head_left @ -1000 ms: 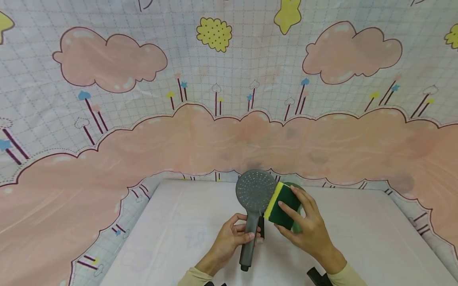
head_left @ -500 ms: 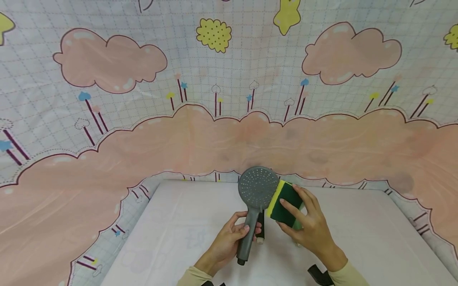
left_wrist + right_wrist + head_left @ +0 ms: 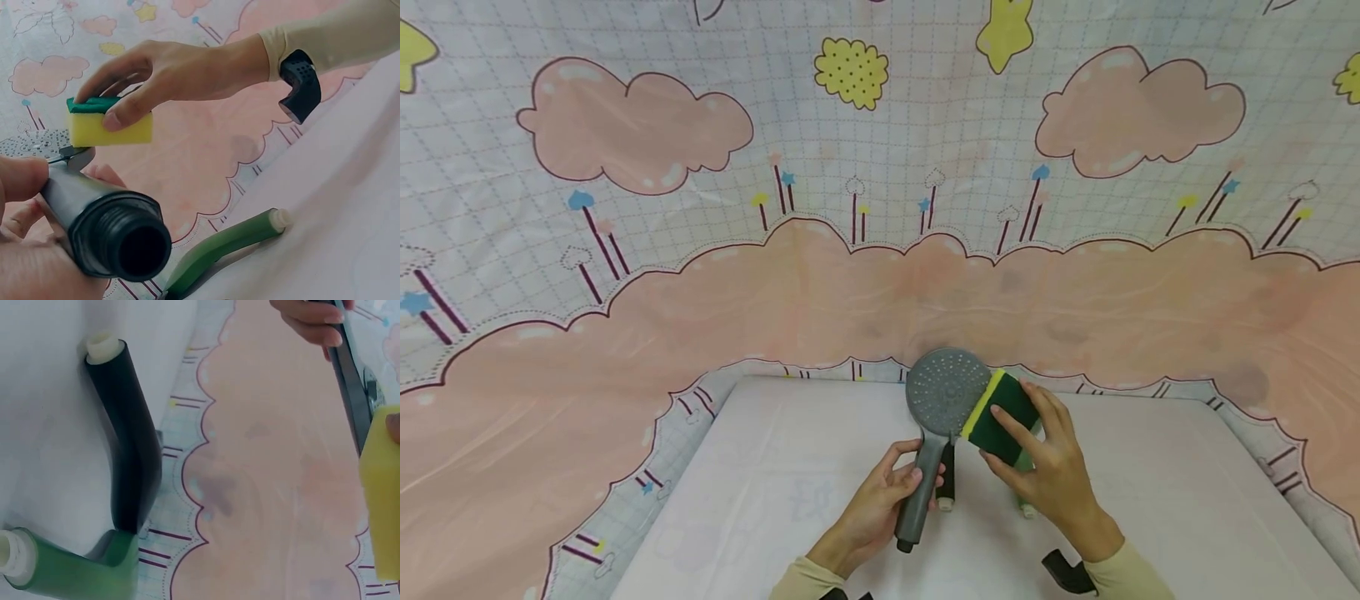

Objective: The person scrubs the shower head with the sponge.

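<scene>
My left hand (image 3: 872, 512) grips a grey shower head (image 3: 949, 390) by its handle, with the nozzle face towards me. In the left wrist view the handle's hollow threaded end (image 3: 134, 244) points at the camera. The right hand (image 3: 1060, 483) holds a yellow and green scouring sponge (image 3: 1000, 421), fingers on the green side and thumb on the yellow edge. The sponge's yellow side lies against the right part of the nozzle face, as the left wrist view shows with the sponge (image 3: 112, 130) on the face. Fingers behind the grey handle are partly hidden.
Behind the hands, a black handle (image 3: 128, 425) with a white end and a green handle (image 3: 78, 569) with a white end lie on the white table (image 3: 775, 467). Their far ends are hidden. A patterned cloth (image 3: 850, 308) hangs behind the table.
The shower head has moved slightly up and right in my left hand. The sponge and right hand have shifted a little up and right with it, uncovering the green handle's end.
</scene>
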`<state>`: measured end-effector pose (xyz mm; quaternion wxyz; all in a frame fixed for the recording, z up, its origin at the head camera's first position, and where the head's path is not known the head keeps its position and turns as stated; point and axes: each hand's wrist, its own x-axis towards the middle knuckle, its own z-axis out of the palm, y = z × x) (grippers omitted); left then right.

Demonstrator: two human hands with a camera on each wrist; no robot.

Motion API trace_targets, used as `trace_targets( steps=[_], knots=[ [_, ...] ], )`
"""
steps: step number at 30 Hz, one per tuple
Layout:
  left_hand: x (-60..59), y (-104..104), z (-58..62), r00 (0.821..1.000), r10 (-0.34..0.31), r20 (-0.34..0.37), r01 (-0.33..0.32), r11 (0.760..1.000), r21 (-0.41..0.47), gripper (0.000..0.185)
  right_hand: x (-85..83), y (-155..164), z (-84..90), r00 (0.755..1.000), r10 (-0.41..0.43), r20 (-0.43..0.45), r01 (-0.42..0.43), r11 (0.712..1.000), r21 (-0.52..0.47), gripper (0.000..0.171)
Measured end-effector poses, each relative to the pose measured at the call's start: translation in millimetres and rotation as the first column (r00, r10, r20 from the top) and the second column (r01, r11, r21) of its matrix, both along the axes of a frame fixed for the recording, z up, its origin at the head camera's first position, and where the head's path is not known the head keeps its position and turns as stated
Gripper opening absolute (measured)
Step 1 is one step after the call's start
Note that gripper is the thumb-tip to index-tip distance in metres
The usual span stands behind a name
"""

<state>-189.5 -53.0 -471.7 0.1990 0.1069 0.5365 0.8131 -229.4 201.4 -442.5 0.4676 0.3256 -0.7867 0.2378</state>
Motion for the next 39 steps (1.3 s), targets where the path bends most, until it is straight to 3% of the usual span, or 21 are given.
trace_targets(
  steps=[11, 21, 30, 39],
  knots=[
    [1.0, 0.5, 0.6, 1.000, 0.024, 0.000, -0.024, 0.999, -0.028, 0.046, 0.3, -3.2, 0.8, 1.000, 0.011, -0.027, -0.009, 0.998, 0.066, 0.055],
    [2.8, 0.0, 1.1, 1.000, 0.020, 0.002, -0.020, 0.999, -0.038, 0.046, -2.7, -4.2, 2.9, 1.000, -0.024, -0.003, 0.024, 1.000, -0.003, 0.058],
    [3.4, 1.2, 2.2, 1.000, 0.023, 0.006, -0.023, 0.998, -0.059, 0.045, 0.9, -14.9, 0.5, 1.000, -0.016, -0.004, 0.017, 0.999, 0.027, 0.057],
    [4.8, 0.6, 1.3, 1.000, 0.003, -0.005, -0.003, 0.999, -0.045, 0.045, -3.1, -9.7, 8.6, 0.999, -0.036, -0.035, 0.036, 0.999, 0.013, 0.056]
  ],
)
